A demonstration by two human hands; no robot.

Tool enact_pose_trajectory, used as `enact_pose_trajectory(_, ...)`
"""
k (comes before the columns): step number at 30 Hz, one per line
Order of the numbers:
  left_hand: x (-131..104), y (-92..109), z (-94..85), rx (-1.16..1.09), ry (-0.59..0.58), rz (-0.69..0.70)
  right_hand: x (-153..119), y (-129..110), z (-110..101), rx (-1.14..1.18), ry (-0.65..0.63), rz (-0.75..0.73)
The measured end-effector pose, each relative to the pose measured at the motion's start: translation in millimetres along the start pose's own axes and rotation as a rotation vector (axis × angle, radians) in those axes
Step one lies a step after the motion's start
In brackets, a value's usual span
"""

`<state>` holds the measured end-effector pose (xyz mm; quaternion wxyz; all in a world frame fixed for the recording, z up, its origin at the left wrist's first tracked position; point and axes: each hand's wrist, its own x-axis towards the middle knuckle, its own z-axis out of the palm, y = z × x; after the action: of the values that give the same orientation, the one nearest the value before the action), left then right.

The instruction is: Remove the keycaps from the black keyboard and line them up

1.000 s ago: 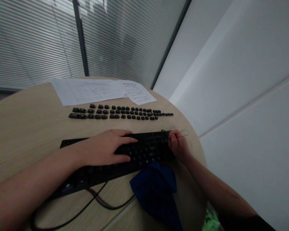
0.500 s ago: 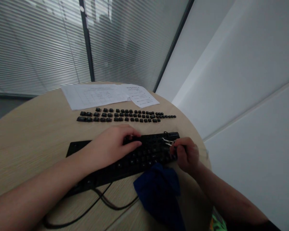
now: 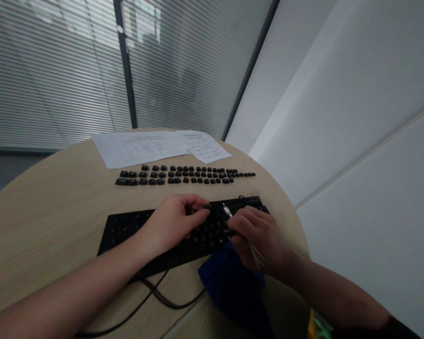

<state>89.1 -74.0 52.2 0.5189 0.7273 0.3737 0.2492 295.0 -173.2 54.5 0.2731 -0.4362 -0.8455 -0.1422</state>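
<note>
My left hand point(image 3: 178, 214) is over the middle of the black keyboard point(image 3: 127, 226), thumb and forefinger pinched on a small black keycap point(image 3: 207, 206). Close beside it, my right hand point(image 3: 256, 235) is closed around a keycap puller point(image 3: 227, 210). The puller's pale metal tip points up toward the keyboard's far edge, while thin wire prongs stick out behind the fingers, blurred. Beyond the keyboard, several black keycaps point(image 3: 160, 181) lie in rows on the table. Part of the keyboard's right side is hidden under my right hand.
White printed sheets point(image 3: 141, 148) lie at the far side of the round wooden table point(image 3: 56, 207). A dark blue cloth point(image 3: 229, 282) is bunched at the near edge, next to the black cable point(image 3: 173, 307). A white wall point(image 3: 367, 117) stands at right.
My right hand has moved left and turned over, so the wire prongs now point backward and the metal tip forward. A black keycap now shows at my left fingertips.
</note>
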Motion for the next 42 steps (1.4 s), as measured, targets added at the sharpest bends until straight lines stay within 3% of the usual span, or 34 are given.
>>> enact_pose_trajectory(5,-1.3,5.2,1.9,-0.070,-0.083,-0.095,-0.2,10.4,-4.0,-0.141,0.049,0.154)
enact_pose_trajectory(10,-6.6,7.7,7.0,-0.080,-0.179,-0.081,2.7,14.8,5.7,0.116,-0.094,0.053)
enact_pose_trajectory(14,-7.1,5.0,9.2,-0.055,-0.221,-0.073,4.3,13.4,12.7,0.127,-0.054,0.001)
enact_pose_trajectory(16,-5.6,3.0,8.3,0.000,-0.215,-0.038,5.9,24.2,13.6,0.158,-0.061,0.010)
enact_pose_trajectory(19,-2.4,0.8,0.7,0.189,-0.094,0.077,8.5,71.5,16.6,0.157,-0.110,0.141)
enact_pose_trajectory(22,1.0,-0.1,-12.8,0.493,0.030,0.199,7.6,145.9,29.0,0.040,-0.227,0.438)
enact_pose_trajectory(24,3.1,-0.6,-21.7,0.662,0.027,0.219,5.1,191.4,42.6,-0.054,-0.345,0.614)
enact_pose_trajectory(27,6.5,-2.3,-30.8,0.806,-0.002,0.157,0.7,230.9,64.4,-0.083,-0.387,0.645)
enact_pose_trajectory(32,12.0,-8.2,-39.7,0.875,0.005,0.136,-2.9,238.3,85.9,-0.086,-0.419,0.564)
enact_pose_trajectory(42,17.0,-16.3,-49.1,0.853,-0.027,0.219,-5.4,240.7,93.8,-0.106,-0.374,0.489)
